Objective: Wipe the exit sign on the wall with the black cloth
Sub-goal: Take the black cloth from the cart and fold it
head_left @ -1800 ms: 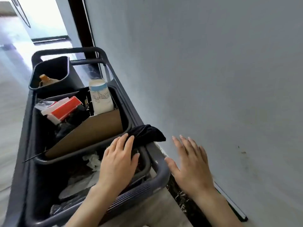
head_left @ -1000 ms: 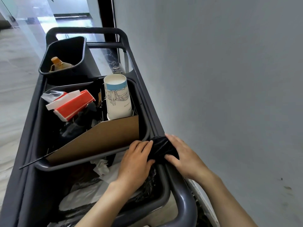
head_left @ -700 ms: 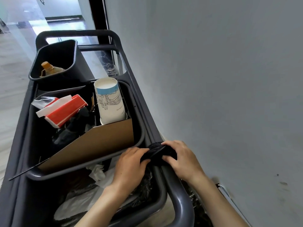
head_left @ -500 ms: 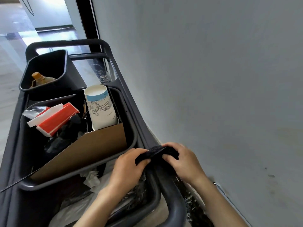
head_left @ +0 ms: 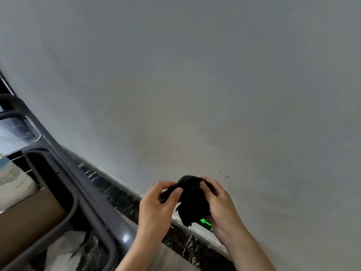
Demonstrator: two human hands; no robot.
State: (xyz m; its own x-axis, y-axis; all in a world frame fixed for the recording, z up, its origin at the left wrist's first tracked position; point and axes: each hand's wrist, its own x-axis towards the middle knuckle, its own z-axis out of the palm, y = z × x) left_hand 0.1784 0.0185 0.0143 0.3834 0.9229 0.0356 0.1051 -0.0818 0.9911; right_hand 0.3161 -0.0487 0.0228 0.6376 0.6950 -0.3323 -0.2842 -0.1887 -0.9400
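Observation:
The black cloth (head_left: 192,202) is bunched up between both hands, in front of the grey wall low in the view. My left hand (head_left: 156,208) pinches its left end with thumb and fingers. My right hand (head_left: 218,204) grips its right side. Just below the cloth, a bit of the exit sign (head_left: 205,222) shows as a glowing green arrow low on the wall; the cloth and my right hand hide most of it.
A dark grey cleaning cart (head_left: 93,208) stands at the lower left, close to the wall, holding a brown cardboard piece (head_left: 25,216) and white bags. A black marble skirting (head_left: 117,194) runs along the foot of the wall (head_left: 195,85).
Both hands have lifted the black cloth off the cart rim and carried it right, in front of the wall. The view has swung right, so the cart now sits at the left edge.

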